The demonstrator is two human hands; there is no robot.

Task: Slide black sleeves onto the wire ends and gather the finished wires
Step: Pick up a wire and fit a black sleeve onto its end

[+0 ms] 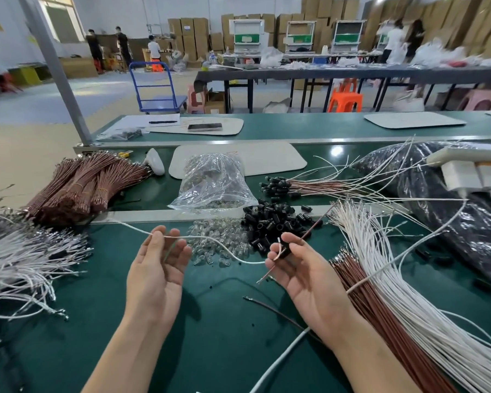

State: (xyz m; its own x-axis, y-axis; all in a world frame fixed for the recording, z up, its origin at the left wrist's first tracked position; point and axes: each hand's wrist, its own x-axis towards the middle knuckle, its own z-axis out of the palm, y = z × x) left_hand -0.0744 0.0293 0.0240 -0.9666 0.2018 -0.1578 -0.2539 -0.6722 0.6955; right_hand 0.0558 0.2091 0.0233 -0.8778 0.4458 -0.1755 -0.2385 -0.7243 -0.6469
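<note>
In the head view we hold both hands palm-up above the green mat [210, 330]. Our left hand [156, 268] pinches a white wire [251, 262] at its fingertips, with the other fingers loosely curled. From there the wire runs off toward ten o'clock and sags toward four o'clock, over to our right hand [304, 275]. That hand grips a black sleeve [284, 249] between thumb and fingers, and a pale wire end pokes out of the sleeve's top. A brown wire [315, 224] passes through the same grip, rising toward one o'clock and trailing out toward seven o'clock. At eleven o'clock from the right hand lies a heap of loose black sleeves [270, 219]. Just beside the heap, toward nine o'clock, is a scatter of clear pieces [219, 245] between our two hands. Beyond the heap at twelve o'clock, the sleeved wires [278, 186] lie fanned out, their black-capped ends pointing toward nine o'clock. A plastic bag [213, 182] sits near them on that side. At five o'clock from the right hand, long brown and white wires [386, 302] lie side by side. At ten o'clock from the left hand we see tied brown bundles [77, 188], and at nine o'clock a tangle of white wires [20, 259].
</note>
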